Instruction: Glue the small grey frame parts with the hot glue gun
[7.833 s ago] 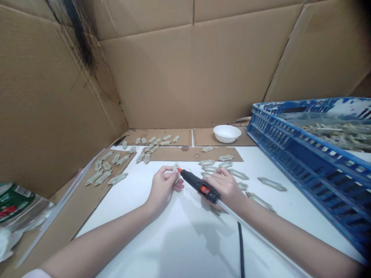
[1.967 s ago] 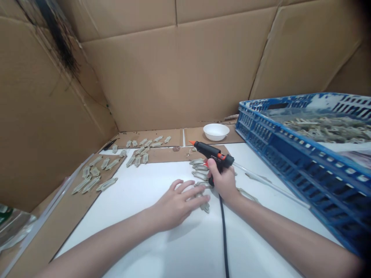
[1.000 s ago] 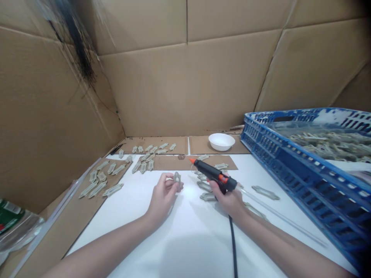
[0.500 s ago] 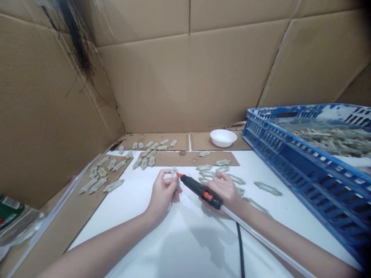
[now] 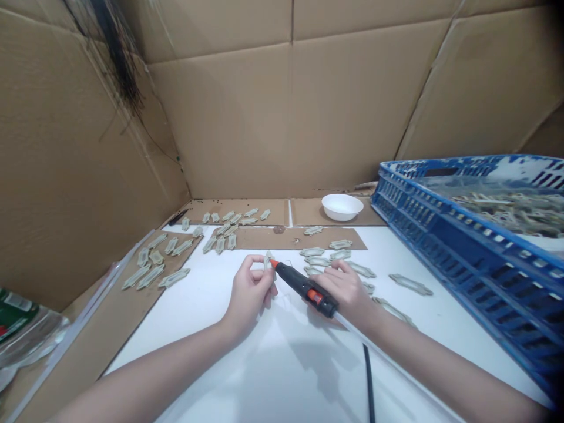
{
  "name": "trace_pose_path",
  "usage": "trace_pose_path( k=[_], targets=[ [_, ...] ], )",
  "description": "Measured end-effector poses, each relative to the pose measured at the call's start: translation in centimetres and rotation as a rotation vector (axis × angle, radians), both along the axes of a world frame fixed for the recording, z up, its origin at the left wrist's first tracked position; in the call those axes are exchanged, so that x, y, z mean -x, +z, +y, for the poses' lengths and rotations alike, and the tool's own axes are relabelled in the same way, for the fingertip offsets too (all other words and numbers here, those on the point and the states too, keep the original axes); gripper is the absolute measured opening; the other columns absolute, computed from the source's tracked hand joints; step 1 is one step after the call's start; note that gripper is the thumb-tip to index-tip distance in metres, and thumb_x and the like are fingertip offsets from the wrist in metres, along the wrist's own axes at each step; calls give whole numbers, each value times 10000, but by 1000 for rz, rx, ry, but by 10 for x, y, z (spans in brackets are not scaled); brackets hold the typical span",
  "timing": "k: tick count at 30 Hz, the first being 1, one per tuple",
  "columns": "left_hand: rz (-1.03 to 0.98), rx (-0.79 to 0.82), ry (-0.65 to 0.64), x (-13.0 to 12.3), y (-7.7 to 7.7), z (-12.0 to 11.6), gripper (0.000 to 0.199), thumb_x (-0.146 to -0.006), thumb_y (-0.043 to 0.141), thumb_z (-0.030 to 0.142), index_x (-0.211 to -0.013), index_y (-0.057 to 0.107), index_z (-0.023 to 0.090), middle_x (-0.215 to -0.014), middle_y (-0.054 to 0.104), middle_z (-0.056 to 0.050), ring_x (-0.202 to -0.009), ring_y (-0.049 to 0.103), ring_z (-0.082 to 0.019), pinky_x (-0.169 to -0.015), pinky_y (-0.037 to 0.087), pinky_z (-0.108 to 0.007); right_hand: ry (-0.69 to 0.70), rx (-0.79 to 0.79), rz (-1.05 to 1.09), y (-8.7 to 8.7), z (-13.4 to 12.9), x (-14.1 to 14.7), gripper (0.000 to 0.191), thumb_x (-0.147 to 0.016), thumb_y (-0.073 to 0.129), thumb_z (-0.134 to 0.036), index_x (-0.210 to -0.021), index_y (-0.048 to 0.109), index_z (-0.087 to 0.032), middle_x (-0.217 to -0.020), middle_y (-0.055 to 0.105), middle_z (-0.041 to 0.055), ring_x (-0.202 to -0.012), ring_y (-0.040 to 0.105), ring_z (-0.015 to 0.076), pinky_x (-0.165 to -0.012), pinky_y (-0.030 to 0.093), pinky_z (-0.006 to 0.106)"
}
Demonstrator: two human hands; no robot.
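Note:
Between its thumb and fingers, my left hand (image 5: pixel 252 289) pinches a small pale frame-shaped piece (image 5: pixel 267 262), held upright above the white table. My right hand (image 5: pixel 346 292) is wrapped round a black glue gun (image 5: pixel 304 286) with an orange nozzle and a clear glue stick trailing from its back. The nozzle tip touches or nearly touches the piece; which one I cannot tell. Several like pieces (image 5: pixel 361 269) lie on the table beyond and around my right hand. More of them (image 5: pixel 150 276) rest on cardboard at the left.
A blue plastic crate (image 5: pixel 440 258) with a heap of similar pieces stands on the right. A white bowl (image 5: pixel 342 207) sits on cardboard at the back. Cardboard walls (image 5: pixel 229 129) enclose the table. A bottle (image 5: pixel 26 323) lies at the left edge, and a black cord (image 5: pixel 369 382) runs toward me.
The view has shifted slightly. In my left hand the piece has turned a little, and the nozzle stays at it. Both hands keep their grips.

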State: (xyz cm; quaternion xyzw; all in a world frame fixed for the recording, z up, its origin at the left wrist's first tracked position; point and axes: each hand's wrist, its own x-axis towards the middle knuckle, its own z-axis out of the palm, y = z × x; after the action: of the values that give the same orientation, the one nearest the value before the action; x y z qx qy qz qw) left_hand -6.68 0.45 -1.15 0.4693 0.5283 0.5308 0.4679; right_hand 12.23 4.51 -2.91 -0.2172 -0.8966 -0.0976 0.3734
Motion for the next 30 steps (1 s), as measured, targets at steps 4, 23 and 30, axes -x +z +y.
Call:
trace_pose_path(
  k=[4,23,30],
  targets=[
    [0,-1,0,0,-1,-1,239,-731,543,352,-852,394,209,-438,506,74,-312,385,-57,-344,285,-151,-43,-56,-34,3,-3,3,163,-787,392,-207,-716,527,-151,-529,486,8,-498,422,135,-614,287,290],
    [-9,0,7,-1,0,-1,228,-692,548,314,-823,390,214,-422,503,94,-293,397,-64,-339,295,-157,-92,-119,-73,9,-8,6,267,-812,331,-184,-601,492,-168,-480,458,9,-470,401,137,-610,289,291],
    [6,9,11,0,-1,0,222,-712,543,321,-835,394,212,-432,505,87,-293,405,-72,-331,303,-163,-129,-129,-49,9,-9,7,273,-821,319,-175,-629,514,-164,-489,476,18,-479,412,143,-605,287,291]
  ],
)
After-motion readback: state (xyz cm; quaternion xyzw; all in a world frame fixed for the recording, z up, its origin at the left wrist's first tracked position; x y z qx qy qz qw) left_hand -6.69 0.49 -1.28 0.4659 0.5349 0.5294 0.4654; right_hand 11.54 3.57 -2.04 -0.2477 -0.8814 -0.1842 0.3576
